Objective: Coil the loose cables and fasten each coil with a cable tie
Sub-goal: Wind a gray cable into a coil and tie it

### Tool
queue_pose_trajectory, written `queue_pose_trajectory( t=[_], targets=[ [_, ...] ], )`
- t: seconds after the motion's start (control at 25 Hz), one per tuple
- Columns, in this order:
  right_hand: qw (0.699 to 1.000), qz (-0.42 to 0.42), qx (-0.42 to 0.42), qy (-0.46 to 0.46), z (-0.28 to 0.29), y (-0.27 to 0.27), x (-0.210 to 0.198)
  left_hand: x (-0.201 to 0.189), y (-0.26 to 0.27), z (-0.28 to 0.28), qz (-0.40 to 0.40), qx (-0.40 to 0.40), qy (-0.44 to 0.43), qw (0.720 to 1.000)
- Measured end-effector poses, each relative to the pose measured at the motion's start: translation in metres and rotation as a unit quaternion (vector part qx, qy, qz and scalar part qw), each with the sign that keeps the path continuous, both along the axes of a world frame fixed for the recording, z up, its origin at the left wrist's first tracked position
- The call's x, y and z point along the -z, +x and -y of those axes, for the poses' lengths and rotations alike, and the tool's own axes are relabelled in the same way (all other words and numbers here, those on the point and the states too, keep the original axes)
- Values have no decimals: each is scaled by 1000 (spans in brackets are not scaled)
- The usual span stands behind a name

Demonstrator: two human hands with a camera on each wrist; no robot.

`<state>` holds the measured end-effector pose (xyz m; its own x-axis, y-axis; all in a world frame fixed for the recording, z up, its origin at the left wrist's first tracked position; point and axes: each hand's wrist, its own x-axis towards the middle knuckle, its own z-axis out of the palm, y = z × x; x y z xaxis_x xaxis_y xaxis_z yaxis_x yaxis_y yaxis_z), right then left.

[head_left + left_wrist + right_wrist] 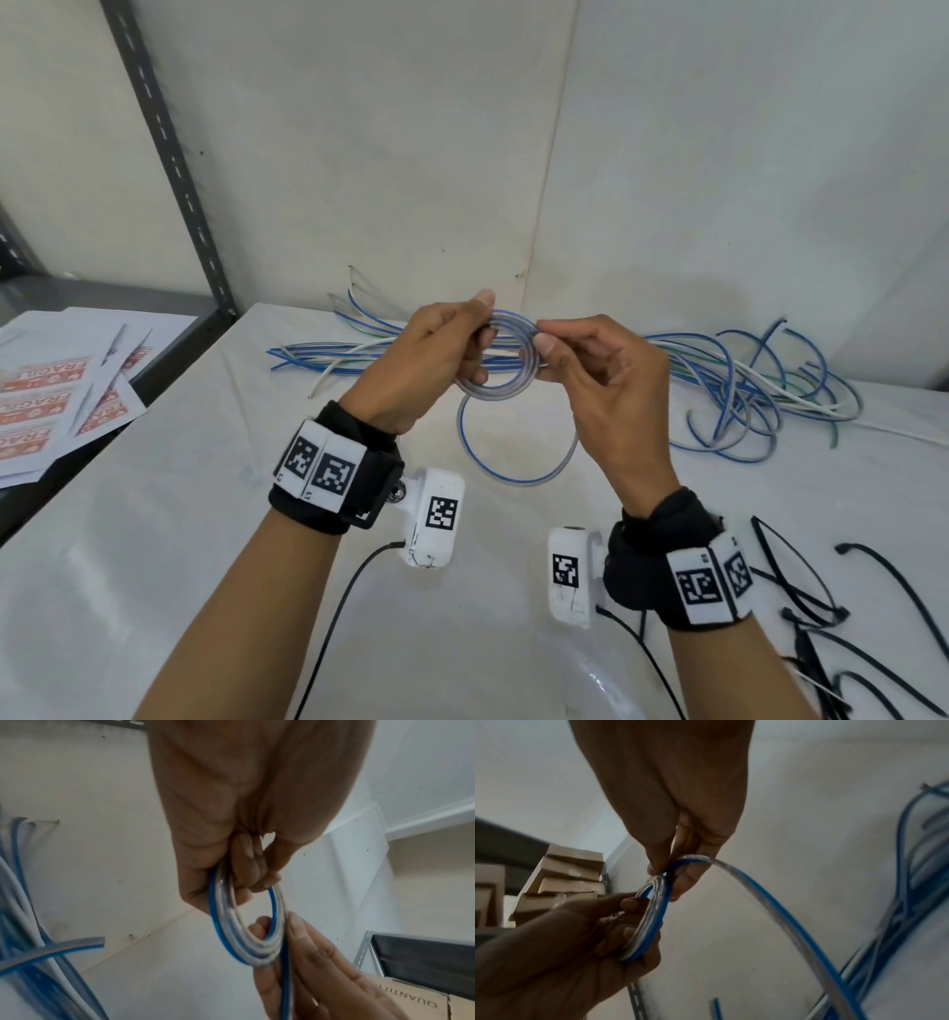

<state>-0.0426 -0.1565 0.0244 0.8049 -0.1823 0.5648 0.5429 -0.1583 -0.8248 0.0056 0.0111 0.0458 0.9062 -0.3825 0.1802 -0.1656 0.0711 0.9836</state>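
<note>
Left hand (426,360): fingers curled round the coil (506,360), above mid-bench.
Right hand (601,375): thumb and forefinger pinching the coil's right side.
Loose cables (744,390): back edge.
Cable ties (821,616): front-right corner.
Bench (179,514): bare on the left.

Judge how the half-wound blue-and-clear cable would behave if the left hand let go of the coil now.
The coil would probably spring open: the tail hanging below it holds a wide round loop rather than drooping limp, which suggests springy stiffness. Its glossy jacket looks smooth, so turns may slide apart. It seems light, since the left hand and right hand pinch it with fingertips only.
</note>
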Motion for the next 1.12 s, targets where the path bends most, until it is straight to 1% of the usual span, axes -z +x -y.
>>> queue_pose_trajectory(
  t=[0.16,0.24,0.32,0.36,0.44,0.52,0.6,0.68,0.76,0.84,0.92,1.04,1.12],
  targets=[
    [997,-16,-40,71,-11,-1,2,-6,-1,-2,-37,-24,-86,995],
    [995,-10,-50,88,-14,-1,3,-6,-2,0,-43,-21,-102,994],
    [995,-1,-49,91,-9,0,1,-6,-2,0,-43,-7,-95,995],
    [995,-2,-50,91,-5,0,-1,-5,-2,-2,-28,0,-75,997],
    [995,-16,-62,76,7,0,-5,-5,-2,-8,35,5,-12,999],
    [995,-36,-84,31,18,-1,-7,-4,-4,-16,84,22,41,995],
    [993,-56,-99,-15,27,-2,-7,-4,-5,-22,92,36,92,991],
    [992,-69,-97,-46,31,0,-4,-5,-6,-22,96,33,156,982],
    [991,-72,-93,-60,31,1,-2,-3,-6,-20,96,32,190,977],
    [993,-60,-86,-50,28,3,0,-2,-4,-20,93,19,166,982],
    [997,-40,-61,-19,24,6,2,0,-1,-21,86,-16,109,990],
    [996,-29,-20,81,12,8,5,0,1,-20,52,-67,4,996],
    [990,-29,-14,135,1,6,7,0,-1,-13,38,-85,-39,995]
  ],
)
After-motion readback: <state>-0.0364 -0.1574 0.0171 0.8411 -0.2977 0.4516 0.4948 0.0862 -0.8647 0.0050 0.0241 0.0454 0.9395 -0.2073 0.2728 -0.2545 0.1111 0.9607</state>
